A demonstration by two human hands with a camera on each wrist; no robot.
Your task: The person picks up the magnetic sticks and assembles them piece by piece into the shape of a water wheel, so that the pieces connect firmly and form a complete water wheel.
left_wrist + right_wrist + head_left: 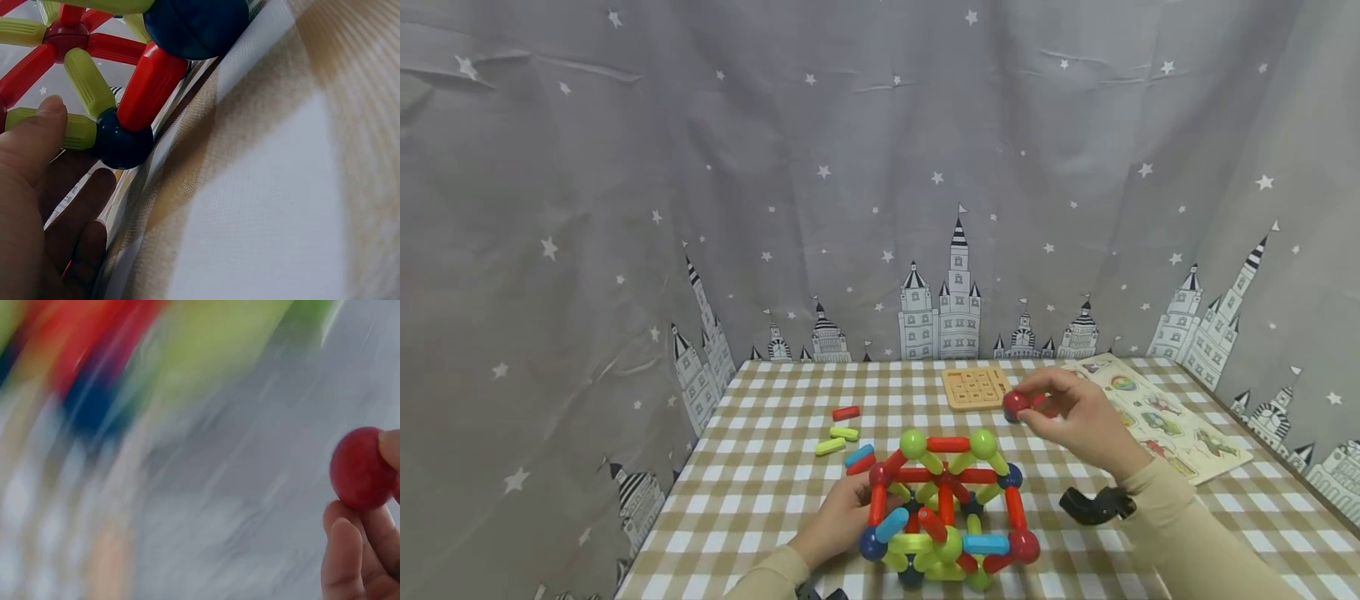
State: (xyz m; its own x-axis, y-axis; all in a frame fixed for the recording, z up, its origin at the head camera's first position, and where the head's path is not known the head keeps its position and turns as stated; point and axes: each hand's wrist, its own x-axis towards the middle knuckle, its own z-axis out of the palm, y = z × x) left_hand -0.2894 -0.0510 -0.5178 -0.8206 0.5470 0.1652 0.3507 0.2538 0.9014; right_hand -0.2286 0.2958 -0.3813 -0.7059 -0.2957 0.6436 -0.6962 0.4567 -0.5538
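A structure of magnetic sticks and balls (947,444) in red, yellow-green and blue stands at the front of the table. My left hand (841,518) grips its left side. In the left wrist view the thumb (53,112) lies on a yellow-green stick (80,131) beside a dark blue ball (124,140), with the other fingers behind. Farther back on the right, my right hand (1078,417) pinches a red ball (1016,403) between thumb and fingers, apart from the structure. The same red ball (362,469) shows sharply in the right wrist view, against a blurred background.
Loose sticks in red (846,412), yellow-green (831,447) and blue (859,455) lie left of the structure. A wooden number puzzle (976,388) sits at the back, and a picture board (1195,425) lies right. A grey curtain (850,208) hangs behind the checked tablecloth (760,467).
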